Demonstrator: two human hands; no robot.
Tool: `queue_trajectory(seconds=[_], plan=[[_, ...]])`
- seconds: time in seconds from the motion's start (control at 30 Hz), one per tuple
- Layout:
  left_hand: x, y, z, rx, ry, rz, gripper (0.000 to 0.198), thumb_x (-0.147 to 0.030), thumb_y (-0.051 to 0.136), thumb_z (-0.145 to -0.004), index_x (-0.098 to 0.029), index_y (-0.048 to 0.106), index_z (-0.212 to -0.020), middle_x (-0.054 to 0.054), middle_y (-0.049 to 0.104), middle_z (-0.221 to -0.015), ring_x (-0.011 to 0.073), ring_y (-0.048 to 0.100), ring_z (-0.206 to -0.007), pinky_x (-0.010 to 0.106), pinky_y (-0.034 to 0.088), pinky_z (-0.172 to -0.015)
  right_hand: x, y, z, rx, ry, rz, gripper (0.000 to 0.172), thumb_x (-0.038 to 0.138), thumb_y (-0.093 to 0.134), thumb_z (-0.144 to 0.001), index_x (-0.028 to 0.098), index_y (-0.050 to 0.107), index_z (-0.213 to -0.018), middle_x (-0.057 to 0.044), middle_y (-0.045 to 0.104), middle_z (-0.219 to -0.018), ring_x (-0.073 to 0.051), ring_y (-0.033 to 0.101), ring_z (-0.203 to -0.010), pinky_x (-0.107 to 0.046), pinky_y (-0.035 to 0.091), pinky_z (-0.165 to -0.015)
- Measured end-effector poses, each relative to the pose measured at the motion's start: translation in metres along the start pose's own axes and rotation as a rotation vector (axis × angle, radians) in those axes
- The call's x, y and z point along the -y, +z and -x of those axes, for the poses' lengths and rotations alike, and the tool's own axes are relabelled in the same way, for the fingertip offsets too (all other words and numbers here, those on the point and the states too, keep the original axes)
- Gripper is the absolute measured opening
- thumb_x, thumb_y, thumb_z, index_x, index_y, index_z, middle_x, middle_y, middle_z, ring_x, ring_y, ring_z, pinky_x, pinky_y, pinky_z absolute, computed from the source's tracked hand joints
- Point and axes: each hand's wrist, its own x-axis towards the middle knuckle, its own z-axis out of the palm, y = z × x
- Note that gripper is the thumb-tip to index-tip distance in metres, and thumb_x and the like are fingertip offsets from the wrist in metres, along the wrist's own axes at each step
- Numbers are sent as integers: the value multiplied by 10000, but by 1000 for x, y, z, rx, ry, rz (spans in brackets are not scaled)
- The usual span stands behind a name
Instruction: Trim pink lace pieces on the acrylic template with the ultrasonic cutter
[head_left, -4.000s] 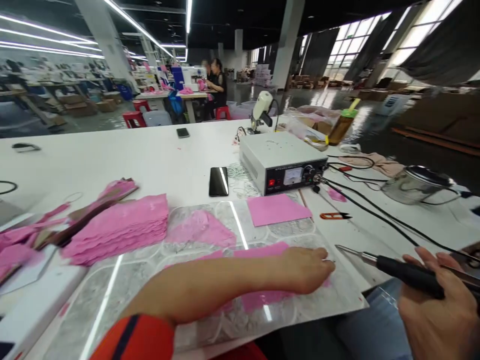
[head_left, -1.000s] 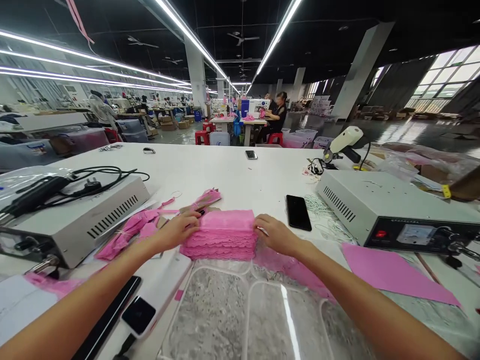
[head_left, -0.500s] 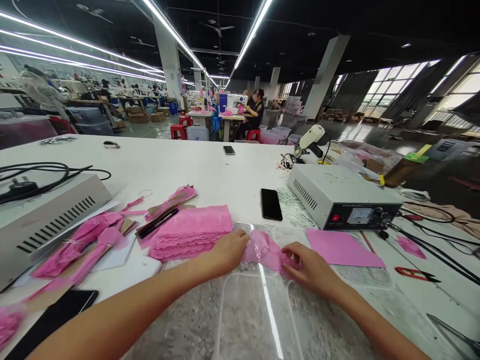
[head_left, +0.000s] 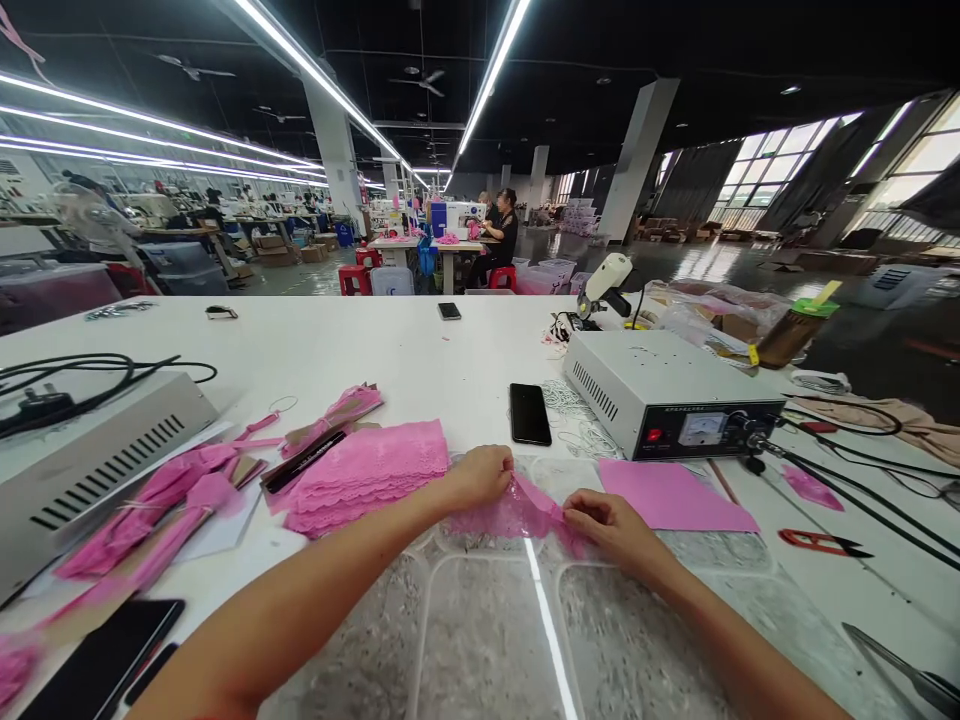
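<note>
A thin pink lace piece [head_left: 495, 515] stretches between my two hands, just above the clear plastic mat. My left hand [head_left: 484, 475] pinches its upper edge with the fingertips. At its right end my right hand [head_left: 600, 520] is closed on the fabric, thumb against the fingers. Left of them lies a stack of pink lace pieces [head_left: 375, 470] with scalloped edges, partly behind my left forearm. A flat pink sheet [head_left: 675, 495] rests to the right of my right hand.
A grey control box [head_left: 675, 390] with a dial and red switch stands at the right, cables running from it. Beside it lie a black phone [head_left: 529, 413] and red thread snips [head_left: 823, 542]. At the left are another grey box [head_left: 105, 450] and pink bundles [head_left: 157, 490].
The lace piece, bunched low between the hands before, is now lifted and drawn out along its upper edge. My left hand has risen slightly. The view has shifted a little.
</note>
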Motion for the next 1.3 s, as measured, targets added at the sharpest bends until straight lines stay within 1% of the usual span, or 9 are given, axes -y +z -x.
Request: queue_trajectory(seconds=[0.13,0.27,0.4,0.53,0.63,0.77,0.87,1.07,1.3], plan=[[2,-23,20,-42,50,62,216,-324,571,-971,-139,612,-1076,48,648,-1007,160,645,-850,335,558,-750,7,-5,-2,-1,-8,-62,288,434,501,-842,187,570,-711,24,519,-590,-125,478,-552,-269,403,-546],[0,-38,70,-67,175,57,104,-159,497,-962,-153,592,-1005,30,643,-928,152,619,-835,295,511,-754,29,-10,15,73,-110,-37,223,353,538,-861,204,595,-705,-16,603,-727,-157,560,-686,-288,461,-637],[-4,-25,143,57,358,29,60,-157,553,-887,-193,592,-916,23,637,-847,169,591,-783,299,462,-767,45,-5,58,374,-309,214,156,154,537,-860,236,614,-752,-17,647,-841,-149,612,-737,-262,503,-667],[-5,-2,189,45,455,-78,163,-184,497,-940,-185,574,-797,31,597,-731,174,571,-709,324,452,-759,40,0,86,511,-268,321,170,121,518,-871,245,614,-806,-9,652,-863,-136,629,-745,-238,512,-660],[-1,9,191,-94,489,-113,191,-192,441,-982,-178,616,-1055,93,673,-1001,215,623,-958,373,459,-913,27,-1,88,321,-186,339,194,215,460,-938,239,631,-848,-25,643,-820,-140,614,-685,-246,494,-594],[7,19,181,-137,543,-229,310,-254,475,-995,-230,558,-1293,74,567,-1390,271,475,-1328,481,308,-1139,9,2,89,146,-200,401,195,246,471,-942,251,649,-1023,-63,661,-941,-168,650,-777,-282,528,-659],[14,25,182,-171,502,-282,339,-264,500,-985,-217,554,-1316,88,562,-1400,278,492,-1322,450,391,-1093,0,7,94,109,-206,416,214,222,484,-927,253,641,-1069,-78,654,-1025,-189,661,-874,-317,545,-749],[20,23,179,-306,353,-140,300,-202,396,-1015,-191,589,-1245,103,661,-1221,218,627,-1109,364,510,-940,-1,3,90,83,-49,350,184,284,480,-936,231,646,-994,-49,625,-905,-144,572,-656,-287,482,-597],[14,25,148,-203,226,-136,174,-158,513,-926,-175,623,-1060,81,652,-1022,221,624,-891,370,537,-794,6,7,78,95,10,372,154,274,499,-908,215,629,-964,-43,624,-928,-144,556,-673,-305,451,-658]])
